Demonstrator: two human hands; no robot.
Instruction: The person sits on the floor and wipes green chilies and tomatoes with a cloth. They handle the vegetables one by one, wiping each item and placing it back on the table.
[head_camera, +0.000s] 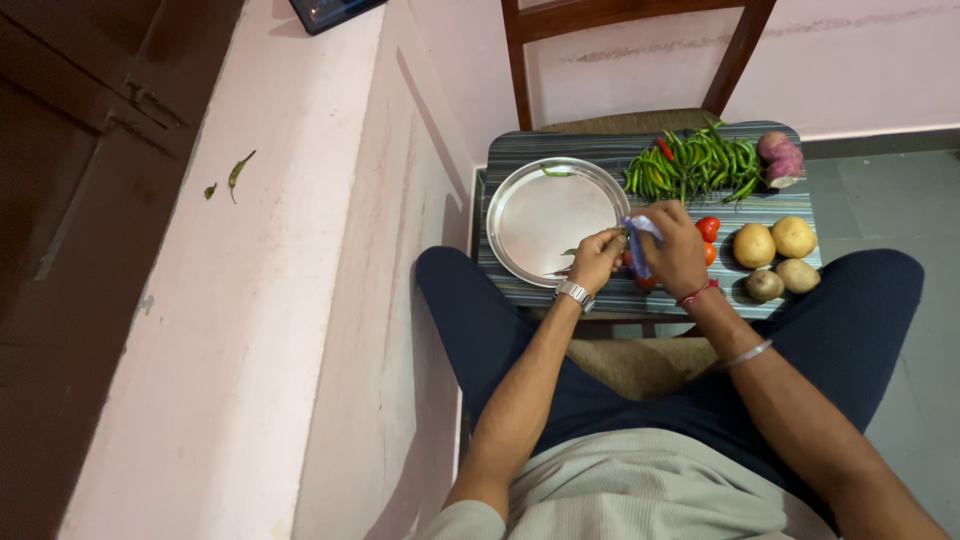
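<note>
My left hand (596, 259), with a metal watch at the wrist, pinches a green chili (620, 236) at the right rim of a round steel plate (530, 215). My right hand (678, 250) grips a small knife with a light blue handle (637, 243) right beside the chili. Both hands meet over a striped board (640, 150) resting on a wooden chair. A heap of green chilies (695, 165) with one red one lies just beyond my hands.
Red tomatoes (708, 228) sit by my right hand, potatoes (775, 258) further right, and a purple onion (780, 160) at the board's far right corner. A pink ledge (260, 300) on the left holds a stray chili piece (238, 172). The chair back (640, 20) rises ahead.
</note>
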